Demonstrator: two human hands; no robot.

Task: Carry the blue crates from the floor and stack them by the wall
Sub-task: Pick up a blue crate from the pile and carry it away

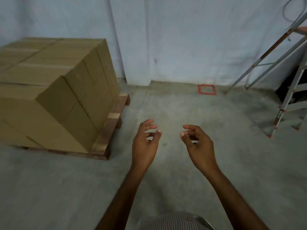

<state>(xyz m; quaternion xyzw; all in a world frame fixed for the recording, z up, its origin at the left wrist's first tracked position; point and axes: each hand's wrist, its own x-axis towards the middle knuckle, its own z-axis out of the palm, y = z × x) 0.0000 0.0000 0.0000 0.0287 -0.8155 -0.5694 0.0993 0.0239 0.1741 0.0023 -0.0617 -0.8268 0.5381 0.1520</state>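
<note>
Blue crates: out of my view, can't tell where they are.
Left hand: holds nothing, fingers loosely curled, held out over the floor.
Right hand: same, nothing in it, loose curl, near the left one, not touching.
Wall: pale, straight ahead of me.
Tape square: red, on the floor at the wall's foot.
Cardboard boxes: stacked on a wooden pallet, left.
Ladder: metal, far right.
</note>
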